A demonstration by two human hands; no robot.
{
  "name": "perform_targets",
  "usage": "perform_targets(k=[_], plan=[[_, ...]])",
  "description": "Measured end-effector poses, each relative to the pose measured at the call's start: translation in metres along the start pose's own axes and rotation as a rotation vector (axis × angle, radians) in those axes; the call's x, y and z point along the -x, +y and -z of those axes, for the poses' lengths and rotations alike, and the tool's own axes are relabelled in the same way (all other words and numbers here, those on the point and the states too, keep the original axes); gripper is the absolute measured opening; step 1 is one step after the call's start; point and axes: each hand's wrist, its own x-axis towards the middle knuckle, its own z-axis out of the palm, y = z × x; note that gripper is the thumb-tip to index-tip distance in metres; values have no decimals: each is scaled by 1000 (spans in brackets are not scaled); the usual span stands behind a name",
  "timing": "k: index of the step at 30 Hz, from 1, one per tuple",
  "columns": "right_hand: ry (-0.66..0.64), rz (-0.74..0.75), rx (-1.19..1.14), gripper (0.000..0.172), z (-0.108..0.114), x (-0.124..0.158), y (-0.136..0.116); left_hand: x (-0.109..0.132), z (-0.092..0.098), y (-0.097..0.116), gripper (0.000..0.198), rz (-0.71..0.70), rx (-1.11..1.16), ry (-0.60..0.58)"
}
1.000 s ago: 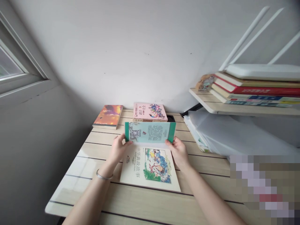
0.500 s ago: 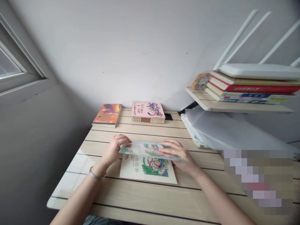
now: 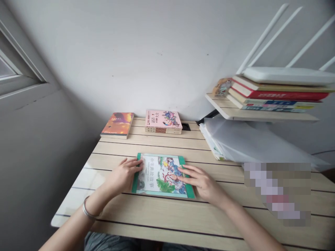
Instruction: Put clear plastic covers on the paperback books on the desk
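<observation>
A closed book with a green-edged cover, Chinese characters and a colourful picture of figures lies flat on the slatted table, turned sideways to me. My left hand rests at its left edge, fingertips on the cover and fingers extended. From the right, my right hand touches the cover near the right edge with its fingers stretched out and apart. Neither hand is wrapped around the book. A silver bracelet circles my left wrist.
At the back of the table lie an orange book and a pink book stack. On the right, a raised shelf carries stacked books under a white router. Papers under a translucent sheet lie below it.
The cover, or a sheet of it, was lifted between both hands, showing a pale page beneath. Now it lies down flat, and both hands have lowered onto the book's sides.
</observation>
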Motion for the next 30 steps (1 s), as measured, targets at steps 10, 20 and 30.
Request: perform_targets(k=[10,20,30], plan=[[114,-199,-110,35,-16,-3,-37,-4,-31,39,60,-153,-110,1],[567,-1015,-864,39,-3,21,-45,-53,-6,32,33,45,7,56],[251,-1192,-1418,42,-24,27,-118,-151,-9,26,32,211,334,-246]])
